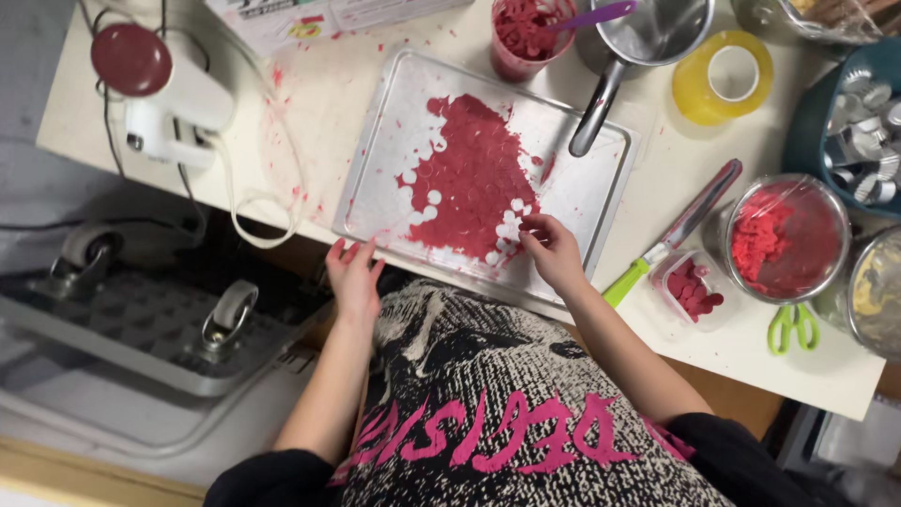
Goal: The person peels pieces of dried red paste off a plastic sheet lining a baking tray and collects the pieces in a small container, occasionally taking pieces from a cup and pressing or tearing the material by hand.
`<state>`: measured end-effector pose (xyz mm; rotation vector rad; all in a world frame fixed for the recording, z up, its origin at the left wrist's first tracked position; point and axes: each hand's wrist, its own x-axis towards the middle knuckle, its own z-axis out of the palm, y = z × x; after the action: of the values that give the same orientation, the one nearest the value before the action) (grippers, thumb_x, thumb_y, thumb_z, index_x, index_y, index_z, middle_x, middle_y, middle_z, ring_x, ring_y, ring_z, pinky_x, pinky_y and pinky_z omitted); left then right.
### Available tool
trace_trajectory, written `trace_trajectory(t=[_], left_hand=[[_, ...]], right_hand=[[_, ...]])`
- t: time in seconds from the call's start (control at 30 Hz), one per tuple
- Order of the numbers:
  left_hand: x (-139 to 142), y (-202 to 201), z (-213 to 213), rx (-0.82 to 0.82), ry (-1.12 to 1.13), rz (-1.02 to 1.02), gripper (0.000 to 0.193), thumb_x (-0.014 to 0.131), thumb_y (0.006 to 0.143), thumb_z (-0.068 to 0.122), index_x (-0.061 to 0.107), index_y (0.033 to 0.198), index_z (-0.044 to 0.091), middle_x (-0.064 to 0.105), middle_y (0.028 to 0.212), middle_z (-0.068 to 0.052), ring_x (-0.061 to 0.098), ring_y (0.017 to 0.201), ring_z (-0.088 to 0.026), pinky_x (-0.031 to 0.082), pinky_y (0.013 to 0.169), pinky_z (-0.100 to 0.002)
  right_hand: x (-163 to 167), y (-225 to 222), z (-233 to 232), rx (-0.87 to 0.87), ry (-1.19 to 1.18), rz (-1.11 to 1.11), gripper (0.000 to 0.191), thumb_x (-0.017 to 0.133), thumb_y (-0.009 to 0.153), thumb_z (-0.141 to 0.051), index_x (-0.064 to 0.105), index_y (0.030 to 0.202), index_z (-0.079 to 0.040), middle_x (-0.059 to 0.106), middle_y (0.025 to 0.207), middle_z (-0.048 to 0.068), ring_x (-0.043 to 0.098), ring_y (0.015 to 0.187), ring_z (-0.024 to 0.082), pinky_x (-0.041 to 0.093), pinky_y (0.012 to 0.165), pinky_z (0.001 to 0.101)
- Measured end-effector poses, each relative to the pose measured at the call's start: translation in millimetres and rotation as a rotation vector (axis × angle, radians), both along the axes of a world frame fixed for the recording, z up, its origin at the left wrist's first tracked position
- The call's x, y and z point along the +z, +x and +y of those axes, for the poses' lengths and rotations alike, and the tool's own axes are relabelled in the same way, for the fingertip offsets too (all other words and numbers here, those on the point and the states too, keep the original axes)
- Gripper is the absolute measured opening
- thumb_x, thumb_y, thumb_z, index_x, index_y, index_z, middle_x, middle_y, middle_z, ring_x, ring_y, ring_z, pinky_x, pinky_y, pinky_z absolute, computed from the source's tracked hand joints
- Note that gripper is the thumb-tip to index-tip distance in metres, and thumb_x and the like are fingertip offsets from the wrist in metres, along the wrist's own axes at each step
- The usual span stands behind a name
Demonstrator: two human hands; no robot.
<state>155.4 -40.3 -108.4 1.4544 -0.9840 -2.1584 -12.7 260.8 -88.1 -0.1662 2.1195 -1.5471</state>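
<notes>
- Head view looked straight down at a pale desk (310, 103) crowded with tools and splashed with red.
- A clear rectangular tray (375, 160) lay at the near edge, carrying a thin red sheet (469, 169) punched full of small round holes along its left and near edges.
- Right hand (552, 252) sat at the sheet's near right corner, fingers pinched narrow on a bit of it; I could not tell whether it held a disc or a scrap.
- Left hand (354, 277) rested on the tray's near left rim, fingers loosely spread, holding nothing.
- A small clear tub (690, 286) to the right held a heap of red discs, so I judged a fair part already lifted out.
- The upper middle of the sheet looked unbroken: I judged roughly half left.
- Nearby: a green-handled knife (671, 239), a foil-lined bowl of red scraps (786, 239), green scissors (793, 324), a yellow tape roll (723, 75), a saucepan (648, 38).
</notes>
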Motion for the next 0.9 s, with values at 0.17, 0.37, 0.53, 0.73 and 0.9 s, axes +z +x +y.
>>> trace_trajectory(t=[0.17, 0.37, 0.53, 0.73, 0.9], left_hand=[[8.5, -14.0, 26.1, 0.057, 0.092, 0.159, 0.078, 0.071, 0.085, 0.001, 0.026, 0.148, 0.009, 0.050, 0.130, -0.016, 0.061, 0.113, -0.030, 0.053, 0.098, -0.047], [17.1, -24.9, 45.9, 0.040, 0.032, -0.018, 0.075, 0.070, 0.086, 0.004, 0.030, 0.149, 0.009, 0.053, 0.132, -0.008, 0.057, 0.116, -0.019, 0.048, 0.098, -0.047], [16.6, -23.5, 45.6, 0.168, 0.162, 0.113, 0.079, 0.069, 0.085, 0.000, 0.024, 0.150, 0.011, 0.057, 0.123, -0.013, 0.062, 0.102, -0.022, 0.056, 0.092, -0.040], [12.6, -39.3, 46.6, 0.034, 0.204, 0.233, 0.043, 0.071, 0.093, 0.008, 0.054, 0.132, 0.001, 0.066, 0.110, -0.010, 0.064, 0.092, -0.018, 0.054, 0.076, -0.033], [2.7, -62.9, 65.5, -0.093, -0.074, 0.119, 0.023, 0.074, 0.094, 0.011, 0.063, 0.114, 0.003, 0.068, 0.107, -0.007, 0.064, 0.089, -0.011, 0.051, 0.075, -0.028]], right_hand=[[12.7, -1.8, 10.1, 0.065, 0.041, 0.021, 0.030, 0.068, 0.095, -0.009, 0.068, 0.124, -0.003, 0.074, 0.104, 0.003, 0.062, 0.083, 0.009, 0.052, 0.072, 0.0259], [12.3, -12.4, 16.5, 0.048, -0.027, -0.012, 0.028, 0.069, 0.097, -0.011, 0.068, 0.123, -0.001, 0.073, 0.101, 0.005, 0.066, 0.085, 0.009, 0.052, 0.074, 0.0250], [4.2, -8.8, 9.6, 0.062, -0.107, -0.069, 0.029, 0.067, 0.097, -0.010, 0.066, 0.124, -0.001, 0.074, 0.105, 0.006, 0.068, 0.086, 0.012, 0.054, 0.077, 0.0258], [-1.7, -0.6, -0.7, 0.075, -0.115, -0.132, 0.028, 0.066, 0.096, -0.012, 0.065, 0.122, -0.001, 0.075, 0.103, 0.005, 0.070, 0.087, 0.012, 0.055, 0.078, 0.0265], [-2.6, 0.3, -20.8, 0.146, -0.112, -0.142, 0.026, 0.066, 0.098, -0.011, 0.067, 0.121, 0.000, 0.073, 0.095, 0.004, 0.067, 0.082, 0.010, 0.054, 0.072, 0.0269]])
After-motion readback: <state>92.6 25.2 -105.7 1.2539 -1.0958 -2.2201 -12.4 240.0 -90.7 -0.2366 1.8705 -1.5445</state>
